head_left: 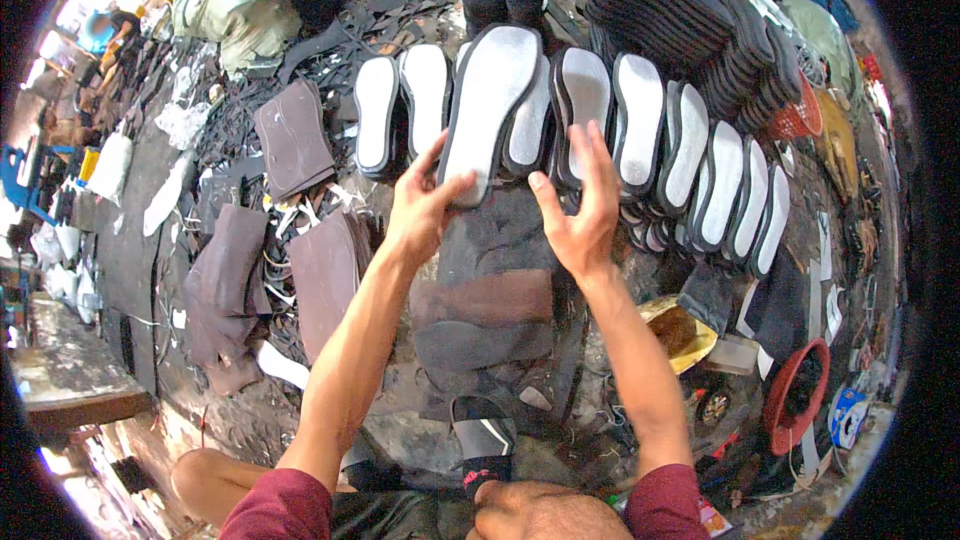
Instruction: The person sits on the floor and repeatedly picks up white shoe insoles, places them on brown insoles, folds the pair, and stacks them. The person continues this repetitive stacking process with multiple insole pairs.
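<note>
My left hand [425, 205] pinches the heel end of a shoe sole [492, 90], white on its upper face with a black rim. The sole is raised above a row of similar white-topped soles and partly covers one [527, 125] behind it. My right hand [583, 205] is open, fingers spread and thumb apart, holding nothing. Its fingertips overlap the lower part of a grey-white sole [586, 80] in the row; whether they touch it I cannot tell. Below and between my hands lie a brown sheet piece [490, 298] and a dark sole-shaped piece [485, 345].
Tall stacks of black soles [660, 5] stand at the back right. Brown cut sheets [325, 270] lie in piles to the left, among black scraps. At the right are a yellow-lined container [682, 335] and a red basin [800, 395]. My foot [485, 430] is in front.
</note>
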